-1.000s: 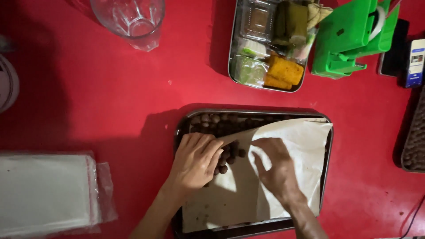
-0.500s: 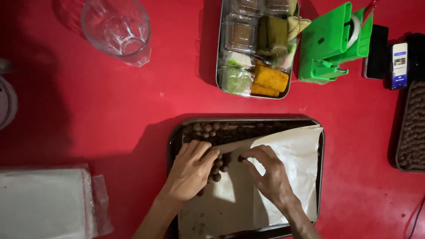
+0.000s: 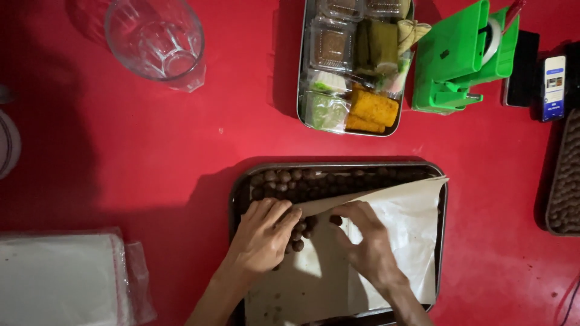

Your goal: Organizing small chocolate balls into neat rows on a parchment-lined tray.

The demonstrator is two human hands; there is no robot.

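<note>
1. Left hand [image 3: 263, 235]: resting palm-down in the metal tray [image 3: 237, 199], fingers curled loosely over a cluster of small brown balls [image 3: 300, 232]; touching them, though a closed grip cannot be told.
2. Right hand [image 3: 368, 244]: lying on the white paper sheet [image 3: 405, 235], thumb and forefinger pinching toward one ball beside the paper's lifted edge; firm hold not certain.
3. Key relation: loose balls sitting between the two hands and just ahead of the fingertips, left hand nearer to the cluster; a longer row of balls [image 3: 326, 180] running left to right along the tray's far wall, beyond both hands.
4. Paper sheet: covering the tray's right and near parts, its folded edge slanting up toward the far right corner.
5. Stack of clear plastic bags [image 3: 60, 281]: lying near left, well apart from the tray.
6. Red table [image 3: 151, 151]: bearing everything, dimly lit.
7. Far row: clear glass [image 3: 156, 39] at left; steel tray of wrapped snacks [image 3: 350, 66] in the middle; green plastic dispenser [image 3: 462, 60] and a phone [image 3: 553, 87] at right.
</note>
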